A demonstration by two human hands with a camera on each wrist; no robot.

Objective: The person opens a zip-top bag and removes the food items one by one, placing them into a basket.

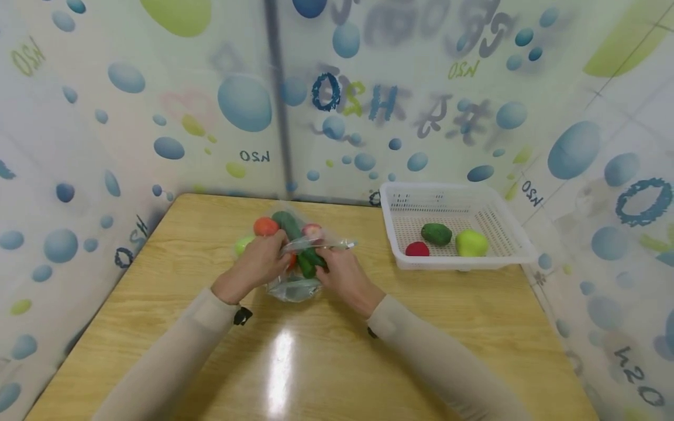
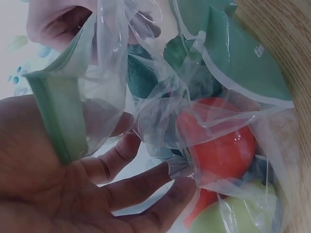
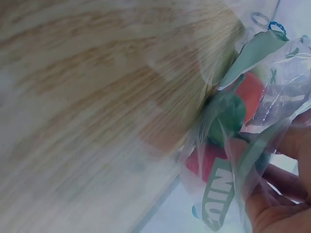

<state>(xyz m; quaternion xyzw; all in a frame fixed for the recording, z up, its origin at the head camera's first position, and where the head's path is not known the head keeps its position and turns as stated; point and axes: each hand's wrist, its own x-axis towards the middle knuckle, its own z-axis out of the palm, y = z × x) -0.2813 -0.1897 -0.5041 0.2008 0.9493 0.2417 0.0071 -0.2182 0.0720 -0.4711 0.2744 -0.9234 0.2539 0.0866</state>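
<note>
A clear zip bag with green print (image 1: 295,290) lies on the table with its mouth toward me. My left hand (image 1: 258,263) holds one side of the mouth; in the left wrist view its fingers (image 2: 146,194) bend against the clear film. On the other side, my right hand (image 1: 347,278) grips the bag's edge, fingertips beside a dark green vegetable (image 1: 307,263). Through the film show a red tomato-like piece (image 1: 265,226), a long dark green piece (image 1: 286,222), a pinkish red fruit (image 1: 313,232) and a pale green round one (image 1: 243,244).
At the right stands a white slotted basket (image 1: 518,251). Inside it are a dark green avocado-like fruit (image 1: 436,234), a yellow-green fruit (image 1: 471,242) and a red piece (image 1: 418,249). Patterned sheeting (image 1: 337,152) surrounds the wooden table (image 1: 210,362) at the back and sides.
</note>
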